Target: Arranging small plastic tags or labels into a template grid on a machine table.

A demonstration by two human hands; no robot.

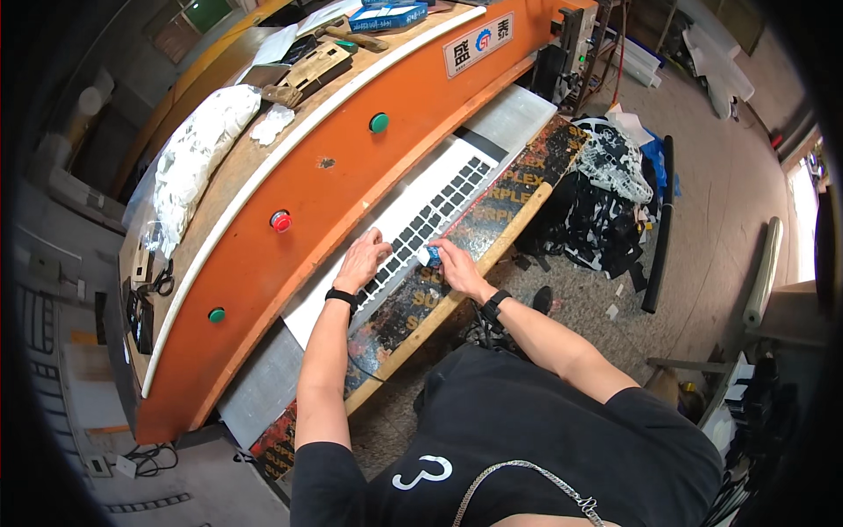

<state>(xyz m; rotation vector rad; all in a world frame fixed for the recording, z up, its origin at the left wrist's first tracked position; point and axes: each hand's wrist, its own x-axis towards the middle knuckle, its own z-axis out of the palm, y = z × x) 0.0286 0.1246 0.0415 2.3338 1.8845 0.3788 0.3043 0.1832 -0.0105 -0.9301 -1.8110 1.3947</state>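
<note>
A white sheet (325,303) lies on the metal bed of an orange machine, with rows of small dark rectangular pieces (430,220) on it. My left hand (361,262) rests on the sheet beside the left part of these rows. Its fingers are bent a little and apart, and nothing shows in them. At the near edge of the rows, my right hand (458,270) pinches a small blue-and-white item (430,256). Its kind is too small to make out, and the fingers partly cover it.
The orange machine front (334,189) rises just beyond the sheet, carrying a red button (281,220) and green buttons (378,123). A printed board (395,321) with a wooden edge runs along the near side. Dark and white scraps (597,202) are heaped on the floor at right.
</note>
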